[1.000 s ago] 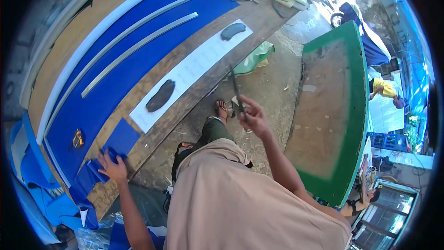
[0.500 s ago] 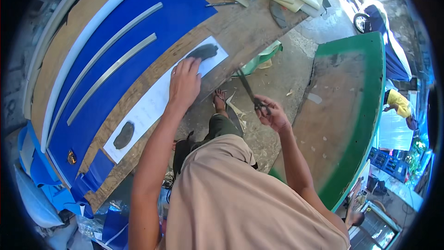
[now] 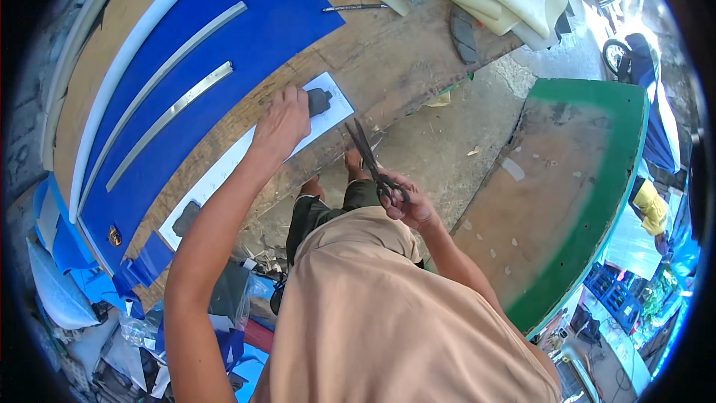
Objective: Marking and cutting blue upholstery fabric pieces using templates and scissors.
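Note:
My left hand (image 3: 282, 123) is at the far end of a long white paper strip (image 3: 328, 122) with faint writing. Its fingers are curled at the left edge of a dark grey flat piece (image 3: 320, 102), whose left part they hide. A second dark grey piece (image 3: 186, 219) lies on the strip's near end, partly behind my left forearm. In my right hand (image 3: 410, 207) is a pair of dark scissors (image 3: 363, 145), gripped by the handles. Their blades are slightly apart, pointing up and left beside the table's edge.
Blue sheeting (image 3: 246, 45) with two pale metal strips (image 3: 171, 113) covers the table's left side. Beige sheets (image 3: 507, 0), a dark curved piece (image 3: 463, 36) and a pen (image 3: 355, 7) lie at the back. To the right stands a large green-edged panel (image 3: 556, 186).
My left hand has drawn back a little to the left, its fingers now more curled. The scissors have come left and nearer to me, and their blades have parted slightly.

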A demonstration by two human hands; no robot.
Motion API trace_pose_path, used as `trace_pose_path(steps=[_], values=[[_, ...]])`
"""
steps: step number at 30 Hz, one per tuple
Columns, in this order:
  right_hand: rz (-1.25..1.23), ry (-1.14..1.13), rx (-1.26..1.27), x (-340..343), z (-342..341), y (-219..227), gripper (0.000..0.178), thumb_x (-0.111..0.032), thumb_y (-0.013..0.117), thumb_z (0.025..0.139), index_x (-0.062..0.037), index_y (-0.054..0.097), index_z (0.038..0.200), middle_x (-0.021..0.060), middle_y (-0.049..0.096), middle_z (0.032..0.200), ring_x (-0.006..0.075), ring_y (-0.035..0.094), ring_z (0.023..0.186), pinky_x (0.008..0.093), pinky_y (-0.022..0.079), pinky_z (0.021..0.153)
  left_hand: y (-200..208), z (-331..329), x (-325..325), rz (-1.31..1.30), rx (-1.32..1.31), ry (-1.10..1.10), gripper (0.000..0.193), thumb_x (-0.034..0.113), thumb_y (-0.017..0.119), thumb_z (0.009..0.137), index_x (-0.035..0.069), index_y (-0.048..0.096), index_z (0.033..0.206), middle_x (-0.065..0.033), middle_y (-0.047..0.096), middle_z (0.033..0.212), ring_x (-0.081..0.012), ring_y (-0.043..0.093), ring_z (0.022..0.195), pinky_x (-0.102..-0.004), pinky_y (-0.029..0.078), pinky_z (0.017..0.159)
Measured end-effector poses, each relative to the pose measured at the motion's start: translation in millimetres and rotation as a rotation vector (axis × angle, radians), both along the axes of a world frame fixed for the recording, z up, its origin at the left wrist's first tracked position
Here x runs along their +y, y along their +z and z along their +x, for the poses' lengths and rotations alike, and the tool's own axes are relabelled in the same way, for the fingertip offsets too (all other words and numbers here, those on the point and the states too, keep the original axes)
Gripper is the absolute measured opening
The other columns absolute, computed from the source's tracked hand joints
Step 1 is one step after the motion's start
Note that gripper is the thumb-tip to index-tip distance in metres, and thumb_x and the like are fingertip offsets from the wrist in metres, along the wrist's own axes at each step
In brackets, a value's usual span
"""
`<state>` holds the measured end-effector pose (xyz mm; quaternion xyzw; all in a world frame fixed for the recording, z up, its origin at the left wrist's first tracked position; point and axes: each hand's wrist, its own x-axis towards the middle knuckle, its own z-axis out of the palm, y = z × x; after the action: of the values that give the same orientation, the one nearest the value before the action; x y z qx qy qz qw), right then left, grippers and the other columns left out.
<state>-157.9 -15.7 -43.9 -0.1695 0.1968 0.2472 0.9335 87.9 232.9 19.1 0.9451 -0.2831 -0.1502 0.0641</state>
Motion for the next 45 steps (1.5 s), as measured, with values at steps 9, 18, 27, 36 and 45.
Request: trace_pose_path(steps=[9,18,27,36,45], values=[[0.471,0.035,0.159,-6.6,3.3,-13.8,0.066,-0.031,0.071,0.095,-0.0108,0.045,0.152,0.0113,0.062,0.093,0.0147,0.048,0.065,0.0243,0.035,0.051,17.3,-20.6,57.0,0.076,0.197,0.089,0.053,0.016,0.081,0.081,-0.004,0.055,0.124,-0.0221,0.058,0.122,-0.0409,0.057,0.120,-0.0477,0.052,0.101],[0.174,0.006,0.105,-12.3,12.5,-9.6,0.064,-0.032,0.069,0.096,-0.0153,0.045,0.153,0.0104,0.062,0.092,0.0150,0.046,0.061,0.0253,0.035,0.050,5.8,-26.1,40.5,-0.113,-0.011,0.005,0.052,0.018,0.074,0.089,0.004,0.056,0.136,-0.0161,0.056,0.138,-0.0353,0.054,0.129,-0.0501,0.050,0.105],[-0.466,0.099,-0.091,-4.8,51.9,8.4,0.066,-0.010,0.071,0.094,-0.0068,0.047,0.155,0.0060,0.063,0.082,0.0093,0.047,0.060,0.0236,0.033,0.051,-24.1,-12.9,-2.8,-0.272,0.027,0.073,0.038,0.014,0.066,0.095,0.016,0.067,0.133,-0.0058,0.060,0.138,-0.0287,0.055,0.131,-0.0466,0.052,0.103],[-0.612,0.129,-0.094,-0.3,63.7,19.2,0.063,-0.001,0.064,0.095,-0.0048,0.047,0.155,0.0046,0.063,0.079,0.0071,0.044,0.057,0.0224,0.029,0.049,-21.9,-7.4,-3.0,-0.282,0.031,0.111,0.039,0.004,0.059,0.092,0.014,0.070,0.128,-0.0040,0.063,0.133,-0.0252,0.059,0.125,-0.0443,0.059,0.093],[-0.644,0.172,-0.088,-5.1,68.2,26.8,0.065,0.005,0.060,0.092,-0.0048,0.047,0.155,0.0056,0.062,0.078,0.0071,0.043,0.055,0.0218,0.027,0.049,-18.0,-6.1,-2.5,-0.263,0.074,0.127,0.046,-0.001,0.056,0.090,0.018,0.070,0.130,-0.0014,0.061,0.135,-0.0255,0.057,0.127,-0.0439,0.058,0.096]])
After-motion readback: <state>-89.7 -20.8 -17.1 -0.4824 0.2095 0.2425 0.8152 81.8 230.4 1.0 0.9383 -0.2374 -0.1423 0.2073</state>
